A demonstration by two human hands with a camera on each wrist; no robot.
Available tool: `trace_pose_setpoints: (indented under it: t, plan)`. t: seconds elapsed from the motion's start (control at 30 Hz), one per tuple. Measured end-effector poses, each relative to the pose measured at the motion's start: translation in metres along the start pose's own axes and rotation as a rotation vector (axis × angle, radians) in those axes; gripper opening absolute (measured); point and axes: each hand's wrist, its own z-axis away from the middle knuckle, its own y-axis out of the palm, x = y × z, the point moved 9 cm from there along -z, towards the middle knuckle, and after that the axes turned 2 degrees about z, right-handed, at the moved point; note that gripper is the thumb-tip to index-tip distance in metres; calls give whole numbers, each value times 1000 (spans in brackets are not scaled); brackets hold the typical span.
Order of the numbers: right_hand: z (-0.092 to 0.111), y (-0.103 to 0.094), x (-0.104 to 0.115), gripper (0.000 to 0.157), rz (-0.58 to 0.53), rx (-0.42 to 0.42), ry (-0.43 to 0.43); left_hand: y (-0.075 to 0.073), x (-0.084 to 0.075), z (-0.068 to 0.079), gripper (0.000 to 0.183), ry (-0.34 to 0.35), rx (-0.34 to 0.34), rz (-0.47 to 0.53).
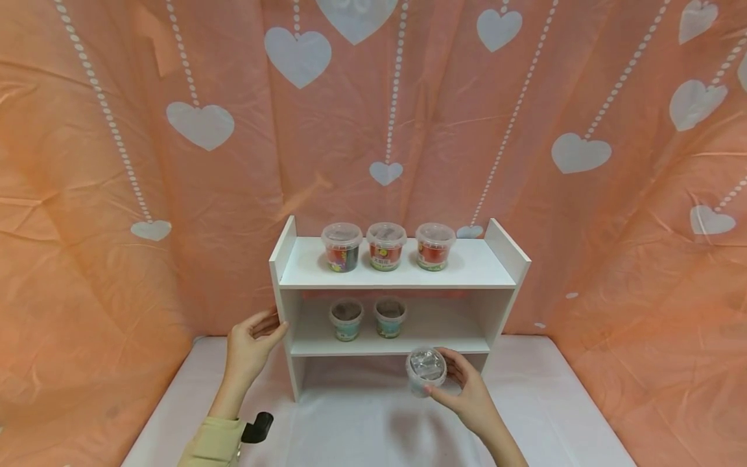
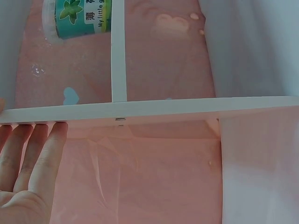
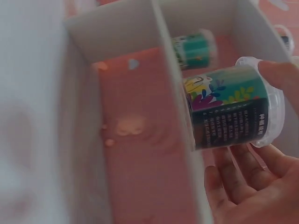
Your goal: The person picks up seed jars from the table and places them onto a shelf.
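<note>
My right hand [image 1: 467, 392] holds a lidded grow-kit tub [image 1: 425, 371] with thumb and fingers. The tub is just in front of the lower board's edge; its teal and dark label [image 3: 229, 109] shows in the right wrist view. My left hand [image 1: 251, 350] grips the left side panel [image 2: 154, 108] of the white shelf [image 1: 385, 283], its thumb at the front edge and its fingers [image 2: 49, 154] along the outer face. On the lower board stand two teal-labelled tubs [image 1: 347, 319]. Three red-labelled tubs [image 1: 387, 246] stand in a row on the top board.
The shelf stands on a white-covered table [image 1: 356, 421], close to an orange curtain [image 1: 233, 194] with white hearts. Its right side panel [image 1: 509, 259] rises beyond my right hand. A black strap piece [image 1: 257, 428] sticks out from my left sleeve [image 1: 213, 442].
</note>
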Motion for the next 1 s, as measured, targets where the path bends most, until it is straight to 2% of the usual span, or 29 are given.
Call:
trace_pose_setpoints:
  t: [0.27,0.37,0.67,1.0]
  plan:
    - [-14,-14,29,62,18,-33,-113,-1,-1,-1,40,6,-2,2]
    - [-21,-17,34,62,17,-48,-121,-1,-1,-1,40,10,-2,-1]
    - [-41,-22,31,62,63,-78,-41,1,-1,-1,40,15,8,-3]
    - [-59,-27,17,65,94,-111,70,0,1,0,42,-14,19,-7]
